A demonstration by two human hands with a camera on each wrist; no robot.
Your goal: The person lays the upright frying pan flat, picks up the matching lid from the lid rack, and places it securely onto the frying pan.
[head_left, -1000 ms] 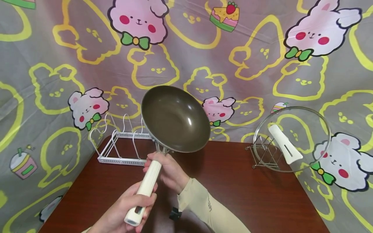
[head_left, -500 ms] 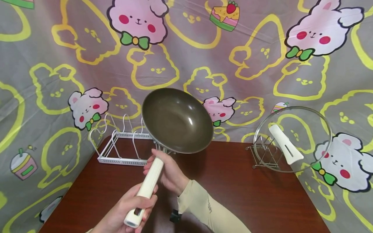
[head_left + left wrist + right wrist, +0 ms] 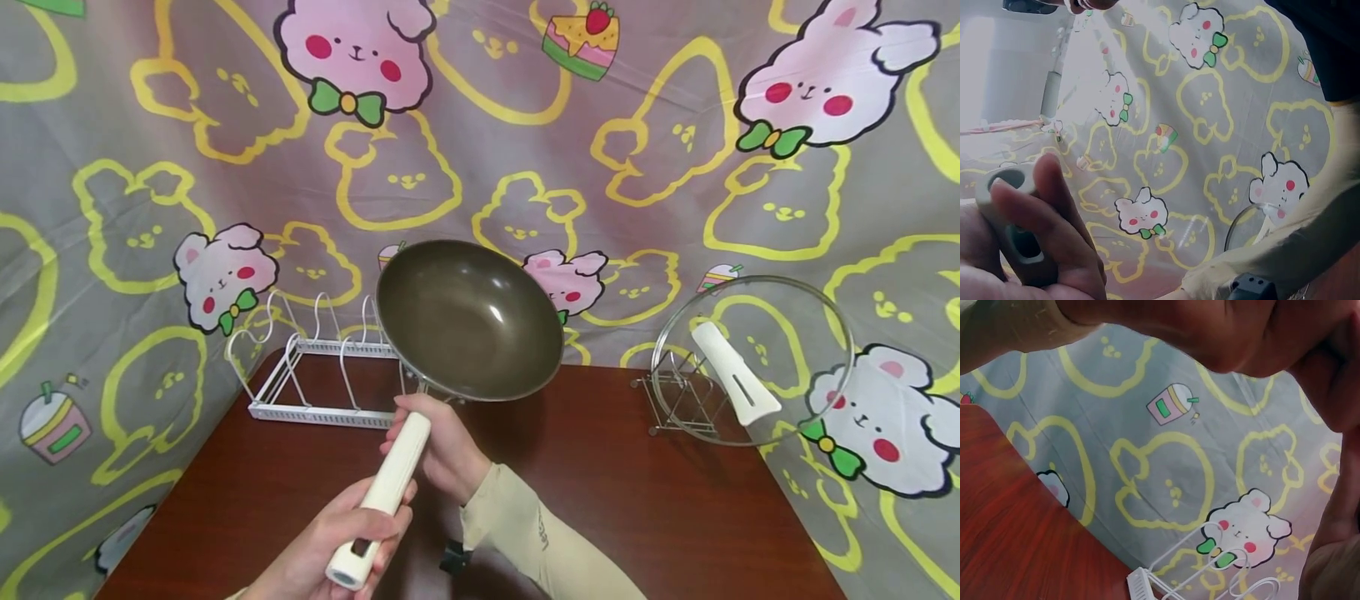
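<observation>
A deep frying pan (image 3: 468,325) with a dark brown inside and a cream handle (image 3: 393,479) is held up over the table, tilted so its inside faces me. Near the hollow end of the handle, my left hand (image 3: 341,533) grips it with the thumb across the top. My right hand (image 3: 446,446) holds the handle's upper part, close to the pan, its fingers partly hidden behind. In the left wrist view, the left hand (image 3: 1054,244) is curled round the handle end (image 3: 1022,250) with its hanging hole. The right wrist view catches the hands only at its edges.
Just left of the pan, a white wire rack (image 3: 322,412) with upright loops stands on the reddish-brown table (image 3: 600,492). At the right, a glass lid (image 3: 787,367) with a cream handle leans in a small metal stand (image 3: 678,400). Patterned cloth (image 3: 637,167) hangs behind.
The frying pan has come down a little and shifted slightly right, its opening looking flatter. Both hands have moved slightly right with the handle, keeping their hold.
</observation>
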